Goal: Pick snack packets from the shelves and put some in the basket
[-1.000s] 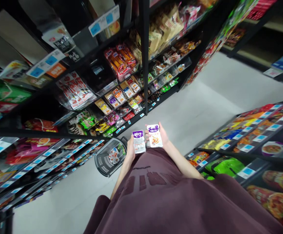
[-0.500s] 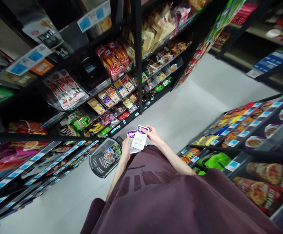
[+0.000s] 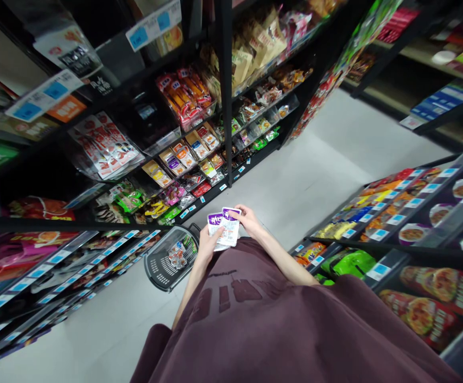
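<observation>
Two white-and-purple snack packets overlap in front of my shirt, printed side up. My left hand (image 3: pixel 207 244) is closed on the left snack packet (image 3: pixel 215 219), its thumb lying across the front near where the two meet. The right snack packet (image 3: pixel 231 234) is pinched at its purple top corner by my right hand (image 3: pixel 248 221). Below and to the left of my hands, a dark shopping basket (image 3: pixel 161 266) rests on the floor. Inside it lie some small red-and-white packs (image 3: pixel 177 255) and something green.
Shelves of bagged snacks (image 3: pixel 183 96) run along the left, with boxed sachets (image 3: pixel 174 162) low down. At right, a lower rack holds purple-rimmed bowls (image 3: pixel 413 233) and red bags (image 3: pixel 422 314). A grey floor aisle (image 3: pixel 295 181) lies between them.
My left thumb has moved onto the front of the packets, and the right packet has turned more upright against the left one. The basket has stayed in place.
</observation>
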Demonstrator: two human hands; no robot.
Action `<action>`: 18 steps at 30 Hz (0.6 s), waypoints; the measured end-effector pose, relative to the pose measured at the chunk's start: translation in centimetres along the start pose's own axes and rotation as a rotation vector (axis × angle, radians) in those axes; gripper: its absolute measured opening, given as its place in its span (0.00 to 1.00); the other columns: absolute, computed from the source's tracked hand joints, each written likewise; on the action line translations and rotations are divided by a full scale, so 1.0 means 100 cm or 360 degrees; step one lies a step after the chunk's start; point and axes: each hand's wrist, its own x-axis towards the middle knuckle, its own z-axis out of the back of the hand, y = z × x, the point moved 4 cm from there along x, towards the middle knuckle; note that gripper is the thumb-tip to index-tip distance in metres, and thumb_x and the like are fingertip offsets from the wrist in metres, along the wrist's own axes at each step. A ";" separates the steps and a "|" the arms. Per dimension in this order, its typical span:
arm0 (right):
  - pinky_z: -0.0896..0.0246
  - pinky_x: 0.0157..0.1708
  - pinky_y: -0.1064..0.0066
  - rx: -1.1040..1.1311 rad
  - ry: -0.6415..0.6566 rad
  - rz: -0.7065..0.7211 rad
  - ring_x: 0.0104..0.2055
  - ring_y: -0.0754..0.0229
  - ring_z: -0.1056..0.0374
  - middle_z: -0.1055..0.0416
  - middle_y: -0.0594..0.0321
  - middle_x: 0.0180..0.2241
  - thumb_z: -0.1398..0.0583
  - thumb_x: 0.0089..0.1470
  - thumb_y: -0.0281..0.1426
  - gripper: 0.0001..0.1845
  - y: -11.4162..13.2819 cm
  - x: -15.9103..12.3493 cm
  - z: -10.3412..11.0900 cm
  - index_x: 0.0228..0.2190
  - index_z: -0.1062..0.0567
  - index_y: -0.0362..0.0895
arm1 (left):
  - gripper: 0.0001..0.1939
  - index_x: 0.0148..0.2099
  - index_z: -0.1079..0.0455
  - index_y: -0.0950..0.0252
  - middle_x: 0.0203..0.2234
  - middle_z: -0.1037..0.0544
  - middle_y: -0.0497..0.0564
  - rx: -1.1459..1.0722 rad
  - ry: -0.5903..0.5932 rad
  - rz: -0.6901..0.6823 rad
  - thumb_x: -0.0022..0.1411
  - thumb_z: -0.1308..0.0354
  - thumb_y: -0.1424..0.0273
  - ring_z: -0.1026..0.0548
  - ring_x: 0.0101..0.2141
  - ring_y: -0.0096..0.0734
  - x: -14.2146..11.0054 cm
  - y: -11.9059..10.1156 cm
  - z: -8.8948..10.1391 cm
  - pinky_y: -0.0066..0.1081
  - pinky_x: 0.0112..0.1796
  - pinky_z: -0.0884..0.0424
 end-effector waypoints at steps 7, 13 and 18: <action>0.39 0.27 0.74 0.0007 0.0001 -0.0070 0.27 0.63 0.33 0.27 0.67 0.27 0.29 0.41 0.40 0.17 0.000 0.000 0.000 0.29 0.28 0.45 | 0.25 0.43 0.26 0.69 0.37 0.19 0.58 -0.0028 0.0024 0.0034 0.46 0.28 0.60 0.21 0.33 0.38 0.000 0.000 -0.001 0.33 0.36 0.26; 0.37 0.34 0.72 -0.0262 0.0057 0.0171 0.35 0.61 0.31 0.25 0.65 0.34 0.31 0.43 0.35 0.14 0.012 -0.005 -0.001 0.34 0.23 0.46 | 0.21 0.41 0.26 0.70 0.33 0.19 0.55 0.0188 0.0050 -0.0075 0.48 0.29 0.61 0.23 0.31 0.34 -0.002 0.000 -0.001 0.29 0.33 0.28; 0.37 0.33 0.71 -0.0330 0.0081 0.0170 0.33 0.61 0.31 0.24 0.63 0.33 0.30 0.42 0.36 0.15 0.011 -0.007 0.001 0.33 0.22 0.44 | 0.22 0.40 0.25 0.69 0.33 0.19 0.55 0.0166 0.0047 -0.0070 0.45 0.28 0.61 0.23 0.31 0.34 -0.005 0.001 -0.004 0.29 0.34 0.28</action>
